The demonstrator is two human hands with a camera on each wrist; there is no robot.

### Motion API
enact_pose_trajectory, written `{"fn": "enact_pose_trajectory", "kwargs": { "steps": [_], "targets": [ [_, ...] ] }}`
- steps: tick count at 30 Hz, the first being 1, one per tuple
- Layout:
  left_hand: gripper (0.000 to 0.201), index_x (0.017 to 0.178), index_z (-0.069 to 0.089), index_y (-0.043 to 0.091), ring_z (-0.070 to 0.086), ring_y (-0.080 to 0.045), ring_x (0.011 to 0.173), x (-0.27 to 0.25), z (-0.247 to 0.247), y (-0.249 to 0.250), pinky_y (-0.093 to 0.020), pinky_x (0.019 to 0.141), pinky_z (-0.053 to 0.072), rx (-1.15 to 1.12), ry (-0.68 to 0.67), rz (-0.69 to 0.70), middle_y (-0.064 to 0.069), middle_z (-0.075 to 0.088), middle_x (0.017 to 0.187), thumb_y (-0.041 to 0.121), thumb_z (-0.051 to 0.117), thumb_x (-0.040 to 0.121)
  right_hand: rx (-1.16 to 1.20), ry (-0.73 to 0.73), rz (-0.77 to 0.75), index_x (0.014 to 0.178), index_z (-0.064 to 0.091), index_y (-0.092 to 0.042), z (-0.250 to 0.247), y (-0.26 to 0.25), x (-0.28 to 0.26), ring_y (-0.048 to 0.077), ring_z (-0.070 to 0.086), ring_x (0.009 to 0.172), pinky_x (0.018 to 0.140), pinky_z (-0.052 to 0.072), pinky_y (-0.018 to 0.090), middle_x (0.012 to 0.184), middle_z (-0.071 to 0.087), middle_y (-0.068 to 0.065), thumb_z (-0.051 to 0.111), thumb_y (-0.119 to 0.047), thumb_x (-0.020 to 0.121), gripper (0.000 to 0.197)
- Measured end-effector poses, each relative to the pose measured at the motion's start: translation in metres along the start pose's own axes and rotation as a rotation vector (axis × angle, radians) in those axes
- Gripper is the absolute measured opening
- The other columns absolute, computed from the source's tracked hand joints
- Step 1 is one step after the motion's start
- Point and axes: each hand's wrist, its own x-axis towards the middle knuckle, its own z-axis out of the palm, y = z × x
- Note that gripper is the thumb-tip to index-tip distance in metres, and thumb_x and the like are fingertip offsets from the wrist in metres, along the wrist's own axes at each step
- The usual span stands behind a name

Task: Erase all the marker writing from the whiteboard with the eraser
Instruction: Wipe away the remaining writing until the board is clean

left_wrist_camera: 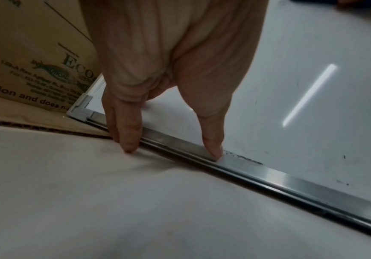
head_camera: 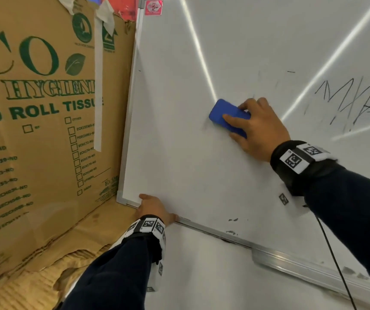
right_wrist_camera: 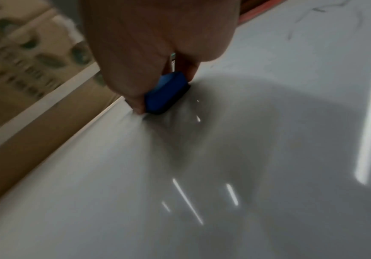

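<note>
A whiteboard (head_camera: pixel 179 164) leans tilted on a white table. My right hand (head_camera: pixel 255 128) grips a blue eraser (head_camera: pixel 221 113) and presses it flat against the board's middle; the right wrist view shows the eraser (right_wrist_camera: pixel 166 91) between thumb and fingers. Black marker writing (head_camera: pixel 354 104) remains at the right, with small black smudges (head_camera: pixel 233 219) near the bottom frame. My left hand (head_camera: pixel 155 209) rests on the board's bottom edge near its lower-left corner. In the left wrist view the left hand (left_wrist_camera: pixel 173 140) has straight fingers: one touches the metal frame (left_wrist_camera: pixel 268 173), others touch the table.
A large brown cardboard box (head_camera: pixel 41 113) with green print stands just left of the board, and flattened cardboard (head_camera: pixel 45 265) lies under it. A metal marker tray (head_camera: pixel 302 265) runs along the board's lower edge. A black cable (head_camera: pixel 336 265) hangs from my right wrist over the white table (head_camera: pixel 213 276).
</note>
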Motion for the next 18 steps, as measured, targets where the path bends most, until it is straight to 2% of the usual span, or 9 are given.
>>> {"fn": "enact_pose_trajectory", "kwargs": {
  "steps": [2, 3, 6, 8, 9, 11, 14, 16, 18],
  "targets": [
    [0.151, 0.146, -0.013, -0.015, 0.051, -0.028, 0.130, -0.002, -0.001, -0.001, -0.036, 0.102, 0.049, -0.012, 0.006, -0.001, -0.018, 0.046, 0.145, 0.068, 0.080, 0.061, 0.027, 0.074, 0.124, 0.125, 0.064, -0.019, -0.002, -0.004, 0.007, 0.041, 0.047, 0.095, 0.076, 0.050, 0.051, 0.111, 0.053, 0.020, 0.075, -0.024, 0.082, 0.045],
    [0.151, 0.146, -0.013, -0.015, 0.051, -0.029, 0.130, -0.004, -0.002, -0.001, -0.036, 0.102, 0.049, -0.022, 0.009, -0.002, -0.018, 0.046, 0.145, 0.067, 0.080, 0.060, 0.032, 0.066, 0.094, 0.125, 0.064, -0.018, 0.002, -0.011, 0.004, 0.041, 0.047, 0.094, 0.075, 0.049, 0.051, 0.110, 0.053, 0.020, 0.075, -0.024, 0.082, 0.044],
    [0.152, 0.146, -0.013, -0.016, 0.052, -0.028, 0.129, -0.003, -0.002, -0.001, -0.037, 0.101, 0.050, -0.022, 0.010, 0.009, -0.016, 0.049, 0.142, 0.067, 0.081, 0.060, 0.013, -0.132, -0.284, 0.123, 0.066, -0.020, 0.032, -0.042, -0.026, 0.038, 0.050, 0.086, 0.067, 0.049, 0.046, 0.104, 0.056, 0.019, 0.075, -0.022, 0.079, 0.045],
    [0.151, 0.146, -0.014, -0.015, 0.052, -0.028, 0.128, -0.003, -0.001, -0.001, -0.037, 0.102, 0.049, -0.031, 0.009, 0.003, -0.016, 0.049, 0.142, 0.065, 0.082, 0.060, -0.004, -0.263, -0.395, 0.121, 0.068, -0.021, 0.041, -0.050, -0.038, 0.037, 0.052, 0.084, 0.063, 0.050, 0.044, 0.104, 0.058, 0.017, 0.081, -0.021, 0.073, 0.050],
    [0.151, 0.147, -0.014, -0.014, 0.051, -0.029, 0.129, -0.003, -0.001, -0.001, -0.038, 0.103, 0.049, -0.030, 0.012, -0.005, -0.017, 0.048, 0.143, 0.065, 0.082, 0.060, -0.004, -0.263, -0.376, 0.121, 0.068, -0.021, 0.039, -0.048, -0.034, 0.036, 0.052, 0.084, 0.063, 0.050, 0.044, 0.104, 0.058, 0.016, 0.082, -0.022, 0.073, 0.050],
    [0.152, 0.148, -0.015, -0.009, 0.046, -0.033, 0.133, -0.007, -0.003, 0.000, -0.041, 0.106, 0.046, -0.010, 0.026, 0.005, -0.021, 0.040, 0.148, 0.064, 0.083, 0.058, 0.004, -0.182, -0.239, 0.123, 0.067, -0.022, 0.031, -0.038, -0.018, 0.036, 0.051, 0.087, 0.067, 0.050, 0.045, 0.106, 0.056, 0.017, 0.080, -0.023, 0.076, 0.049],
    [0.147, 0.151, -0.023, 0.008, 0.025, -0.042, 0.141, -0.018, -0.013, 0.006, -0.051, 0.109, 0.040, 0.087, 0.155, 0.142, -0.022, 0.013, 0.156, 0.055, 0.085, 0.062, 0.042, -0.046, -0.023, 0.126, 0.065, -0.021, 0.011, -0.018, 0.000, 0.038, 0.049, 0.092, 0.074, 0.051, 0.048, 0.110, 0.055, 0.018, 0.077, -0.024, 0.080, 0.047],
    [0.146, 0.150, -0.027, 0.023, 0.013, -0.043, 0.142, -0.024, -0.028, 0.012, -0.058, 0.105, 0.041, 0.130, 0.246, 0.261, -0.017, -0.003, 0.157, 0.051, 0.086, 0.062, 0.034, -0.020, 0.000, 0.126, 0.065, -0.020, 0.008, -0.016, -0.001, 0.038, 0.049, 0.093, 0.075, 0.051, 0.047, 0.111, 0.055, 0.017, 0.078, -0.024, 0.080, 0.049],
    [0.144, 0.147, -0.029, 0.036, 0.006, -0.044, 0.143, -0.024, -0.045, 0.020, -0.060, 0.101, 0.043, 0.155, 0.313, 0.382, -0.015, -0.013, 0.157, 0.049, 0.087, 0.062, 0.022, -0.041, -0.058, 0.126, 0.065, -0.019, 0.009, -0.017, -0.010, 0.038, 0.050, 0.091, 0.074, 0.051, 0.046, 0.111, 0.056, 0.018, 0.079, -0.024, 0.078, 0.050]
  ]
}}
